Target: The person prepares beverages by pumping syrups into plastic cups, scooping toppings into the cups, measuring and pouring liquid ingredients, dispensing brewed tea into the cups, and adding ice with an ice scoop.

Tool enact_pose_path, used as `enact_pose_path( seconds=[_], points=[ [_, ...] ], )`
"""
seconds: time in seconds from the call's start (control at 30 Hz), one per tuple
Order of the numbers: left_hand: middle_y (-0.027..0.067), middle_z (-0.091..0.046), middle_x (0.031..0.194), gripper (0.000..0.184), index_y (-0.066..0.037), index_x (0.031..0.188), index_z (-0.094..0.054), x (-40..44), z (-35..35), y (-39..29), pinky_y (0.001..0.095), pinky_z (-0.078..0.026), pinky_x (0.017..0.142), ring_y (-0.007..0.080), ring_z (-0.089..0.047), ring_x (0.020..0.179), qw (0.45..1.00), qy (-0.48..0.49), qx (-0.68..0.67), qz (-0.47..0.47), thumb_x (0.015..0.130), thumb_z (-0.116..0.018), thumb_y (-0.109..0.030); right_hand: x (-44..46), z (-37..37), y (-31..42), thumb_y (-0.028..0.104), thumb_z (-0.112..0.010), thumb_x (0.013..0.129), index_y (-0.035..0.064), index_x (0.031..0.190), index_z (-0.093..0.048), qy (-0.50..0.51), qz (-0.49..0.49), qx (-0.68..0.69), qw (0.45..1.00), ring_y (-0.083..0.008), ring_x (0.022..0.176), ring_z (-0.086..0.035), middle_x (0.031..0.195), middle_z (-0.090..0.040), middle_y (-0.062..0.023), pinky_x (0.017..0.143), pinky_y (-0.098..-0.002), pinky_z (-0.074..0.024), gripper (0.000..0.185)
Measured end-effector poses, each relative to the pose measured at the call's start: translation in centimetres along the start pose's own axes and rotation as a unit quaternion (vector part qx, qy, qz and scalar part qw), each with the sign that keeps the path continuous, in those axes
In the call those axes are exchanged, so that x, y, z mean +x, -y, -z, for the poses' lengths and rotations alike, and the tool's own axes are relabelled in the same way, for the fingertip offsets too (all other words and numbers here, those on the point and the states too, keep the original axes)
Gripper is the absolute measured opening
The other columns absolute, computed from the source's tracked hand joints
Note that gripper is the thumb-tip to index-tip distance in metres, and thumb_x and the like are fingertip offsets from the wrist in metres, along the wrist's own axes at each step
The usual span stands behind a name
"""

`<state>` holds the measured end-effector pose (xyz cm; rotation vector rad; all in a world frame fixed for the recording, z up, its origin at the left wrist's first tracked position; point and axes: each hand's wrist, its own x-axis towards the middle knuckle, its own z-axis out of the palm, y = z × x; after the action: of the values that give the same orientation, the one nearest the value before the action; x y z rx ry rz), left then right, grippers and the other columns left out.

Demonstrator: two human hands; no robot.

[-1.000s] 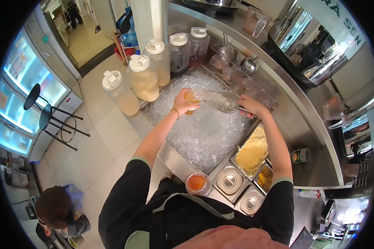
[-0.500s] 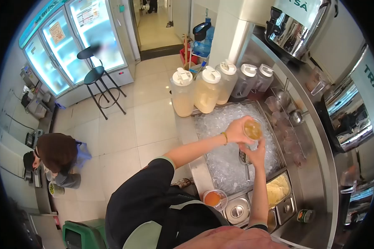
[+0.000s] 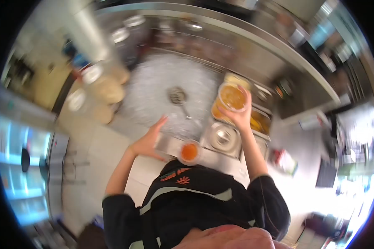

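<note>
My right hand (image 3: 243, 112) grips a clear plastic cup of amber drink (image 3: 232, 98), held over the metal food pans to the right of the ice. Its fingers wrap round the cup's side. Fingers spread and holding nothing, my left hand (image 3: 148, 142) hovers by the front left edge of the ice bin. Near it, a clear cup with orange contents (image 3: 190, 152) stands on the steel counter edge close to my apron. A metal scoop (image 3: 178, 96) lies on the ice (image 3: 149, 85). Motion blurs much of the view.
Lidded pitchers (image 3: 108, 87) line the left side of the ice bin. A lidded steel pan (image 3: 222, 137) sits right of the orange cup, with a pan of yellow pieces (image 3: 259, 123) beyond. A raised steel shelf (image 3: 237, 29) runs along the back.
My view has swung to the right. My left hand has let go of the amber cup, which both hands held over the ice; my right hand has carried it right, over the pans.
</note>
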<state>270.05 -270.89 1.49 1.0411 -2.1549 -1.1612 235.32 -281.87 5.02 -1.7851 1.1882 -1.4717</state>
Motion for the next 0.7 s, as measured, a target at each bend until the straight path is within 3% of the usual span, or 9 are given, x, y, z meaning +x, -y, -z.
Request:
enact_pose_path(
  seconds=[0.07,0.17,0.27,0.37,0.43,0.53,0.57,0.63,0.7],
  points=[
    [0.0215,-0.007,0.156,0.132,-0.002,0.150,-0.006,-0.6,-3.4,0.4,0.0417,-0.013,0.117,0.0336,-0.010,0.144,0.998,0.018,-0.054,0.033,0.054,-0.090,-0.037,-1.2,4.6,-1.6,0.019,-0.090,0.054,0.0023,0.127,-0.044,-0.056,-0.034,0.030,0.997,-0.0205,0.114,-0.051,0.118,-0.052,-0.0091,0.099,-0.0349,-0.0402,0.088],
    [0.0199,-0.014,0.155,0.127,-0.002,0.149,-0.010,0.3,-7.4,0.2,0.0399,-0.014,0.117,0.0318,-0.014,0.144,0.995,0.006,-0.086,0.047,0.055,-0.090,-0.031,-3.3,11.5,-5.2,0.019,-0.091,0.053,0.0017,0.125,-0.044,-0.136,-0.053,-0.097,0.985,-0.0213,0.113,-0.051,0.118,-0.053,-0.0101,0.099,-0.0350,-0.0403,0.087],
    [0.0190,-0.029,0.150,0.116,-0.001,0.146,-0.023,1.7,-9.5,-0.2,0.0393,-0.022,0.115,0.0306,-0.025,0.141,0.995,-0.018,-0.095,0.027,0.055,-0.090,-0.028,-5.7,17.2,-8.4,0.020,-0.091,0.053,0.0011,0.124,-0.045,-0.219,-0.067,-0.135,0.964,-0.0218,0.111,-0.052,0.117,-0.053,-0.0106,0.098,-0.0354,-0.0417,0.087],
    [0.0163,-0.043,0.139,0.101,-0.001,0.138,-0.039,2.3,-12.5,1.1,0.0383,-0.030,0.111,0.0288,-0.038,0.133,0.980,-0.056,-0.175,0.071,0.055,-0.091,-0.025,-7.5,22.2,-11.2,0.024,-0.092,0.052,0.0011,0.123,-0.045,-0.302,-0.078,-0.178,0.933,-0.0225,0.108,-0.053,0.115,-0.053,-0.0105,0.097,-0.0350,-0.0427,0.088],
    [0.0144,-0.047,0.134,0.094,-0.001,0.133,-0.044,2.3,-12.8,0.6,0.0375,-0.034,0.108,0.0263,-0.044,0.128,0.991,-0.093,-0.092,0.029,0.055,-0.091,-0.023,-8.0,24.5,-12.8,0.026,-0.092,0.052,0.0012,0.123,-0.045,-0.362,-0.094,-0.201,0.906,-0.0237,0.110,-0.052,0.115,-0.052,-0.0112,0.097,-0.0358,-0.0424,0.088],
    [0.0121,-0.050,0.129,0.087,-0.002,0.128,-0.048,3.1,-13.1,0.9,0.0370,-0.037,0.106,0.0237,-0.049,0.122,0.993,-0.112,-0.040,-0.008,0.055,-0.091,-0.022,-9.7,29.2,-18.3,0.025,-0.094,0.053,-0.0020,0.122,-0.041,-0.394,-0.098,-0.383,0.830,-0.0241,0.108,-0.052,0.116,-0.050,-0.0139,0.093,-0.0341,-0.0453,0.091],
    [0.0114,-0.051,0.128,0.086,-0.002,0.127,-0.048,2.9,-12.8,1.5,0.0369,-0.037,0.105,0.0230,-0.050,0.121,0.992,-0.122,-0.032,-0.004,0.055,-0.091,-0.022,-10.1,30.4,-20.1,0.035,-0.093,0.050,-0.0003,0.117,-0.045,-0.411,-0.086,-0.398,0.816,-0.0265,0.105,-0.052,0.112,-0.051,-0.0134,0.093,-0.0363,-0.0451,0.090],
    [0.0095,-0.052,0.125,0.088,-0.001,0.129,-0.047,3.3,-11.3,2.9,0.0366,-0.038,0.105,0.0221,-0.051,0.119,0.984,-0.165,0.004,-0.059,0.055,-0.090,-0.020,-11.1,32.2,-23.2,0.049,-0.092,0.046,0.0014,0.109,-0.049,-0.435,-0.081,-0.373,0.816,-0.0289,0.098,-0.052,0.106,-0.052,-0.0129,0.088,-0.0388,-0.0460,0.090],
    [0.0083,-0.052,0.123,0.092,-0.004,0.133,-0.043,3.8,-8.0,1.3,0.0358,-0.039,0.104,0.0222,-0.052,0.117,0.972,-0.217,-0.088,0.009,0.054,-0.089,-0.018,-11.2,32.0,-23.1,0.045,-0.093,0.047,-0.0003,0.108,-0.050,-0.438,-0.095,-0.333,0.829,-0.0278,0.094,-0.055,0.103,-0.055,-0.0135,0.087,-0.0390,-0.0475,0.088]
  ],
)
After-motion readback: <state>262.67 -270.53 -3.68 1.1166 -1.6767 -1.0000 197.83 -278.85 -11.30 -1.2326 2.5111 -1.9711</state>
